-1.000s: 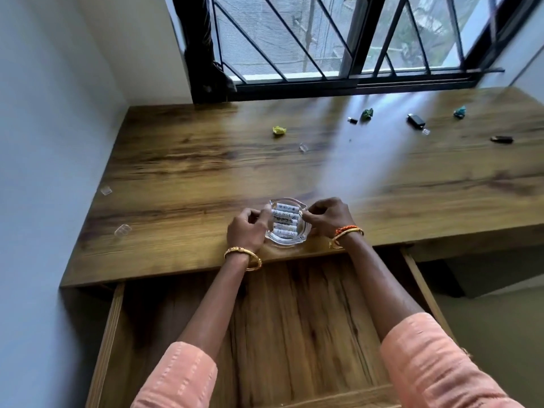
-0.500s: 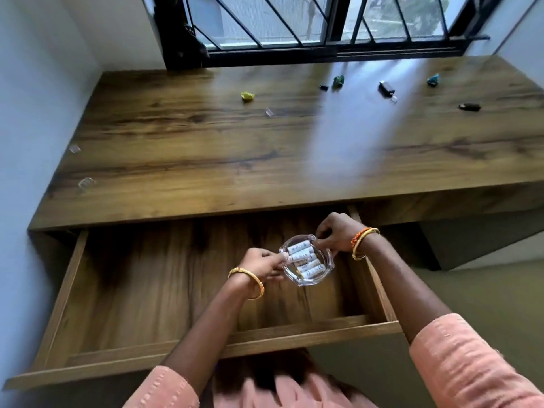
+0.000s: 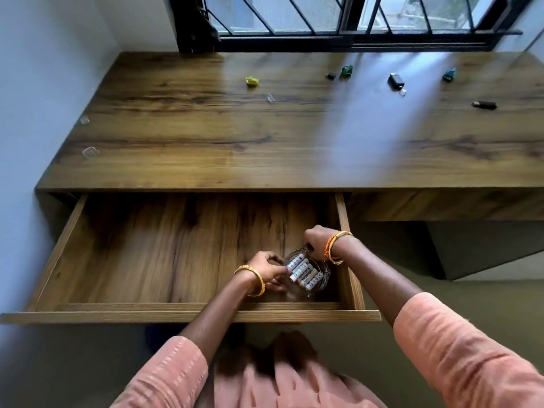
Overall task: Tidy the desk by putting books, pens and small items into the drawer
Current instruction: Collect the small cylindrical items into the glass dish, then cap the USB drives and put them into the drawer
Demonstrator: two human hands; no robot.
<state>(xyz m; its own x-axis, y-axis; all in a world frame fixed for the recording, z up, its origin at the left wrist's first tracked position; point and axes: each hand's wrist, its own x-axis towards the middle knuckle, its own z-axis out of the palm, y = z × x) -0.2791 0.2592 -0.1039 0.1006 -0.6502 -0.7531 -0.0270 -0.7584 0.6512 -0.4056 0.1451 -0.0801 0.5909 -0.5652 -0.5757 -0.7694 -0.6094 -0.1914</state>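
Both hands are inside the open drawer (image 3: pixel 123 260), near its right front corner. Between them is a small clear glass dish (image 3: pixel 319 285) with several white batteries (image 3: pixel 304 273) lying side by side in it. The left hand (image 3: pixel 269 270) grips the left edge of the dish with curled fingers, and the right hand (image 3: pixel 319 240) pinches the far right edge from above. The dish is low in the drawer, just beside the right wall; I cannot tell if it already touches the bottom.

The drawer is pulled far out from under the wooden desk (image 3: pixel 206 136). Each wrist wears a gold bangle, and the right wrist has also an orange band. The sleeves are pink-orange.

Small things lie on the far part of the desk, well apart from the hands: a yellow crumpled piece (image 3: pixel 252 81), a green piece (image 3: pixel 346 70), a small black block (image 3: pixel 331 76), a black rectangular thing (image 3: pixel 396 80), a teal piece (image 3: pixel 449 75) and a dark stick-like thing (image 3: pixel 484 105). Some small clear bits lie near the left edge. Behind the desk is a window with black bars (image 3: pixel 323 13).
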